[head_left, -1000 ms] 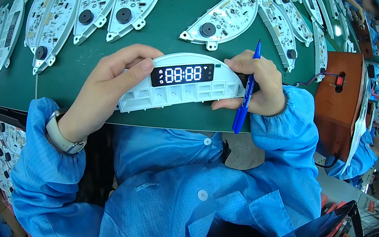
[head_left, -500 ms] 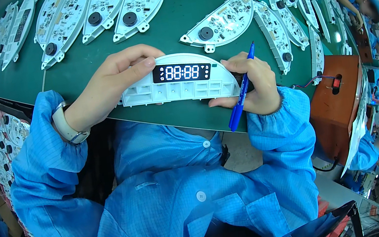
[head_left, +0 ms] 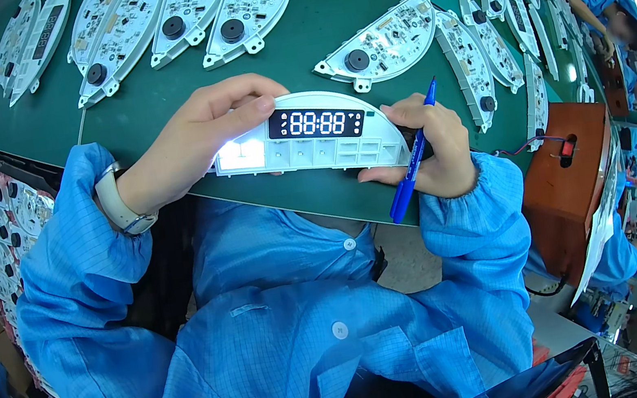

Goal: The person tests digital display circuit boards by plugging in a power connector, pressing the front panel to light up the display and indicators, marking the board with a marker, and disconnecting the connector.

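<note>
Between both hands I hold a white half-moon display module point(head_left: 311, 150) above the near edge of the green table. Its black digit screen point(head_left: 315, 124) is lit, and the compartment at its left end glows bright white. My left hand point(head_left: 214, 136) grips the left end, thumb on the upper face beside the screen; its other fingers are partly hidden behind the module. My right hand point(head_left: 438, 144) closes on the right end. A blue marker pen point(head_left: 416, 155) also sits in that hand, slanting with its tip up, across the module's right end.
Several similar modules with black round buzzers lie at the far left. A single circuit-board module point(head_left: 385, 39) lies beyond my right hand, with more rows point(head_left: 467, 65) to its right. A brown box with a red switch point(head_left: 568, 186) stands at right. People in blue work farther right.
The left compartment of the module, dark before, now shines white. The digit screen was lit before too. The view has shifted slightly; both hands keep their hold.
</note>
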Motion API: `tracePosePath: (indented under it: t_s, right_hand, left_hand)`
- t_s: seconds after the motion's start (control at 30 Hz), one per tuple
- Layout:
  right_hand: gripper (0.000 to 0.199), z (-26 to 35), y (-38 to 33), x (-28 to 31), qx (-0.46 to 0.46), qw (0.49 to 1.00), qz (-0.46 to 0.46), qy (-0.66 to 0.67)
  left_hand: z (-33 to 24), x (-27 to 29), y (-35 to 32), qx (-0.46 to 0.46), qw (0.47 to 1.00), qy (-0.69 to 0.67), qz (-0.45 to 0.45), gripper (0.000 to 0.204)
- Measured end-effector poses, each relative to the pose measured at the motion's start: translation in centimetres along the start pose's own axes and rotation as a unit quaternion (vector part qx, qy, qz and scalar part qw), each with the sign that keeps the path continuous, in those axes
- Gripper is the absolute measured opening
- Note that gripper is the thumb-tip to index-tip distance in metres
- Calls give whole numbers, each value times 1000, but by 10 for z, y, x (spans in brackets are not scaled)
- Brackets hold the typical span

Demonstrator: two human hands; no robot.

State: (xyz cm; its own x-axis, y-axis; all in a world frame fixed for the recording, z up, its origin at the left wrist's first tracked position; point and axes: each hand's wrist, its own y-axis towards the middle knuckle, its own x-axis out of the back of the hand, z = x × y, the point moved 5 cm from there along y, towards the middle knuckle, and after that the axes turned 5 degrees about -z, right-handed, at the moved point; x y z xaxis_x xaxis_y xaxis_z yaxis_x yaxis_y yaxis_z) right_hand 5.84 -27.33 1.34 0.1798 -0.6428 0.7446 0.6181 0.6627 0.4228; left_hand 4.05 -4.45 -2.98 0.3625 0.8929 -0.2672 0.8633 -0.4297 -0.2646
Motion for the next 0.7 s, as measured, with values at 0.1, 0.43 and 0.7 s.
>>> tracePosePath:
  t_s: [0.1,0.43,0.7]
  right_hand:
    - [67,1,1,1,1,1000,0,-2]
    - [66,-1,0,1,5,1000,-15,24]
    - [69,1,0,3,24,999,-24,21]
  left_hand:
    - [-2,0,0,-9,1000,17,-3,26]
    - [1,0,0,3,1000,-7,-28,26]
    - [2,0,-1,9,999,-16,-35,24]
